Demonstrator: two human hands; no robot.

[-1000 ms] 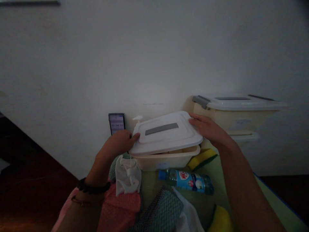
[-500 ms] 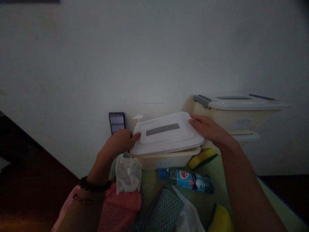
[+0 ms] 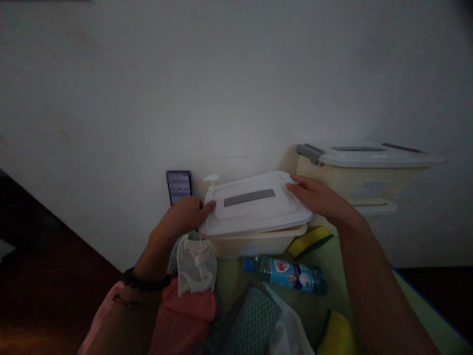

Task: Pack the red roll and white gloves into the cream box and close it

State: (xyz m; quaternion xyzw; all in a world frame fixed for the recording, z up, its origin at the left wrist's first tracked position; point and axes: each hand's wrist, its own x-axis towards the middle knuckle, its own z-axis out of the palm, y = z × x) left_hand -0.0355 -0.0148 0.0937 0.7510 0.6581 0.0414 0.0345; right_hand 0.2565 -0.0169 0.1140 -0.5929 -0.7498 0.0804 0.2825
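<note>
A white lid (image 3: pixel 251 217) with a grey strip lies slightly askew over a cream plastic box (image 3: pixel 236 247); a gap shows under its right front side. My left hand (image 3: pixel 188 214) grips the lid's left edge, thumb on top. On its far right edge, my right hand (image 3: pixel 314 195) is closed with the thumb on top and the other fingers along the rim. What the box contains is hidden by the lid. In front of the box a clear bottle with a blue cap and label (image 3: pixel 288 273) lies on its side. A white pump top (image 3: pixel 212 179) pokes up behind the lid.
Cream boxes with a grey-latched lid (image 3: pixel 380 158) stand stacked at right against the wall. A phone (image 3: pixel 180 187) leans at left. Yellow sponges (image 3: pixel 310 241), a white mesh cloth (image 3: pixel 197 266), a red cloth (image 3: pixel 185 320) and a green cloth (image 3: pixel 251 315) lie on the green tabletop (image 3: pixel 229 281).
Almost nothing differs. Both hands keep their hold on the lid, with the right thumb shifted slightly left; the view has tilted a touch.
</note>
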